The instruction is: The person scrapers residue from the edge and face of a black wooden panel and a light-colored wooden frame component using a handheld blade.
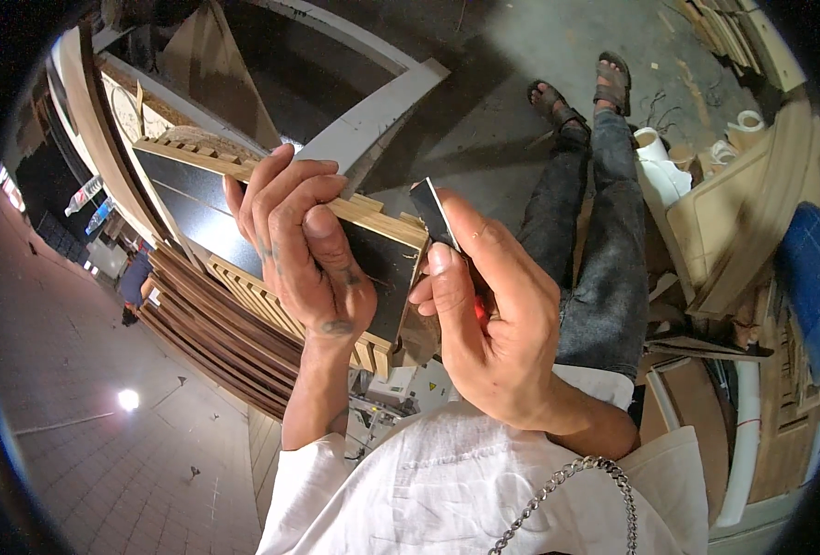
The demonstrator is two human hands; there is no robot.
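In my right hand (498, 310) a small thin black rectangular piece (431, 211) with a pale edge is pinched between thumb and fingers. Its exact kind is not clear. The piece is at the end corner of a slatted panel (384, 268) with a black face and light wooden strips along its edges. Something red shows partly behind my right fingers; I cannot make out what it is. My left hand (304, 240) lies over the panel's black face, fingers bent and apart, with nothing visible in them.
Stacked dark brown slats (216, 328) lie left of the panel. Beyond it stands a grey curved frame (373, 116). A machine (405, 393) is below the panel. At right are white rolls (652, 148), boards (724, 208) and a blue wrapped object (807, 287).
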